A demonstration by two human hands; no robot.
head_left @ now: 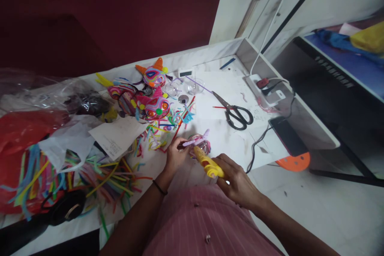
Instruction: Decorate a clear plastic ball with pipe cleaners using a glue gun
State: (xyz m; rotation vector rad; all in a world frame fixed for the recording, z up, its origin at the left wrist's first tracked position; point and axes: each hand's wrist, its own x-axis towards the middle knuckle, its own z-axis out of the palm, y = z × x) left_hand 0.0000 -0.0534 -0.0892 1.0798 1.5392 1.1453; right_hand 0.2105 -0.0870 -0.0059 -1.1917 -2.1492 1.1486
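Note:
Near the table's front edge, my left hand [176,153] pinches a light purple fuzzy strip [196,140], likely pipe cleaner. The strip lies across a round, clear craft piece with colourful wrapping [206,146]. My right hand [235,176] grips a yellow glue gun [208,164], its nozzle pointing at the strip and the round piece. Whether the nozzle touches them I cannot tell. Farther back sit colourful striped animal-head crafts, one with orange horns [154,73] and one with pink ears [156,108]. Cut pipe-cleaner bits [177,118] are scattered between them and my hands.
Black-handled scissors [237,117] lie right of centre. A power strip [264,88] and a phone [288,136] with cables are along the right side. Bundled pipe cleaners [108,176], a white card [120,136] and plastic bags [64,140] crowd the left. An orange stool [294,162] stands below.

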